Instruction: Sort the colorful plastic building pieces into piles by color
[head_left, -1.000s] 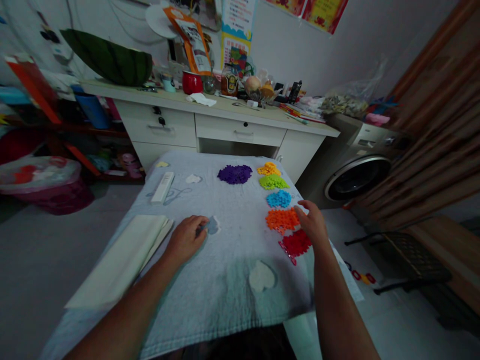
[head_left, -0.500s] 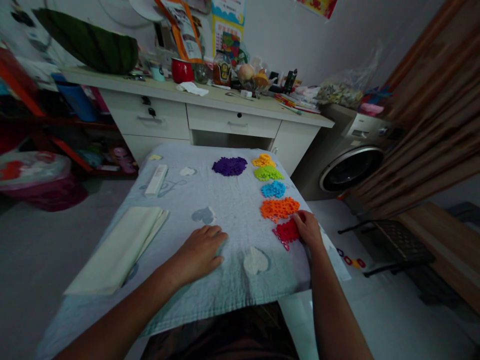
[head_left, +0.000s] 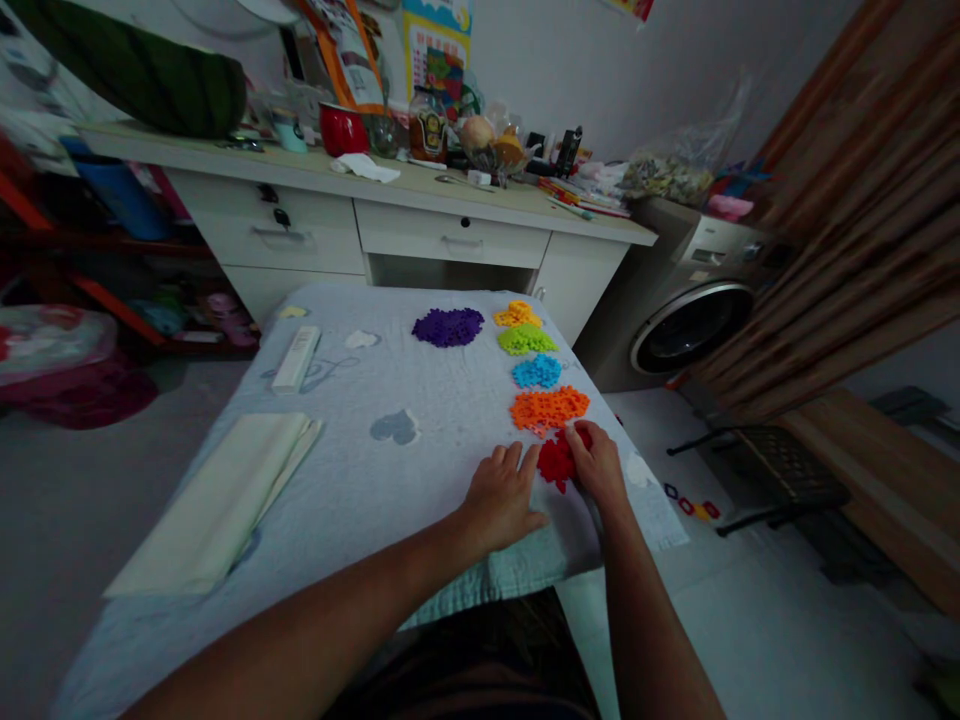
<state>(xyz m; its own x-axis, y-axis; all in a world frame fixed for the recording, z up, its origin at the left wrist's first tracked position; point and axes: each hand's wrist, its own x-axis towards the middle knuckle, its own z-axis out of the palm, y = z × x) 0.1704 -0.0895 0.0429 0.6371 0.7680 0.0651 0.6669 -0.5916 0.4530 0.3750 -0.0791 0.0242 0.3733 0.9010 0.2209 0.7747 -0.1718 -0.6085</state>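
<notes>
A small pile of red plastic pieces (head_left: 556, 460) lies near the table's right front edge. My right hand (head_left: 596, 462) rests against the pile's right side, fingers curved over it; whether a piece is gripped cannot be made out. On the pile's left side is my left hand (head_left: 504, 500), its fingers spread and their tips close to the red pieces. Farther back, in a row, lie piles of orange pieces (head_left: 550, 408), blue pieces (head_left: 537, 372), lime green pieces (head_left: 526, 339) and yellow pieces (head_left: 517, 314). A purple pile (head_left: 448, 327) sits left of the row.
The cloth-covered table (head_left: 345, 490) also bears a folded cream cloth (head_left: 217, 500) and a long white box (head_left: 297, 360) at its left. Behind stands a cluttered white desk (head_left: 450, 235). A washing machine (head_left: 690, 300) and a dark chair (head_left: 780, 470) are at the right.
My left hand has moved right across the table to the red pile. The red pieces sit closer together, with my right hand still at their right side. The view has shifted slightly.
</notes>
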